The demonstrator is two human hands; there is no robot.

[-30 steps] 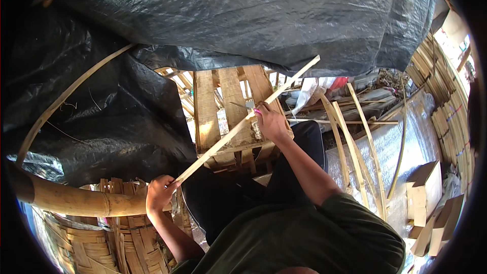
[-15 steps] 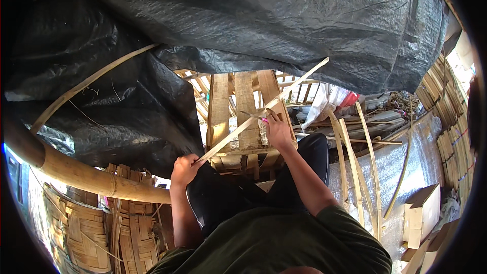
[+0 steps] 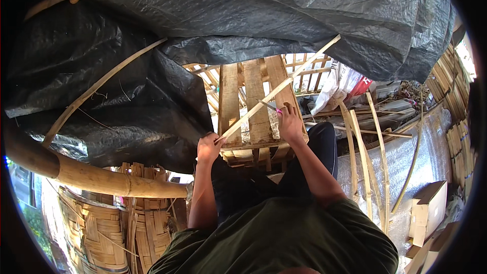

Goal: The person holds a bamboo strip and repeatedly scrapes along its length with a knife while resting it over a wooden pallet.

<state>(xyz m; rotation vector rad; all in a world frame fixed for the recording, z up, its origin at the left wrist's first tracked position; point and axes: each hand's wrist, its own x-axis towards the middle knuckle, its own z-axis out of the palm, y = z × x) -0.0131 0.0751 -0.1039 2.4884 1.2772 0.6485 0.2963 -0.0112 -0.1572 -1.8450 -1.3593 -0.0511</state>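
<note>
While the left hand [image 3: 208,147] clamps a pale strip [image 3: 278,90] and the right hand [image 3: 290,124] grips a knife [image 3: 268,105], the strip slants over a 3-slatted bench [image 3: 260,129]; black tarpaulin [image 3: 243,10] spreads beyond; a white-and-red sack [image 3: 341,82] bears print.

Head-worn view (wide fisheye), downward over hands [image 3: 291,126]

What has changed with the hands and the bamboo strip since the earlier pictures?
The left hand has moved forward and right, to the near left corner of the slatted wooden bench; the bamboo strip has shifted the same way. The right hand, earlier with fingers at the strip, now sits clear of it. Unchanged: left holds strip, right holds small knife.
</note>
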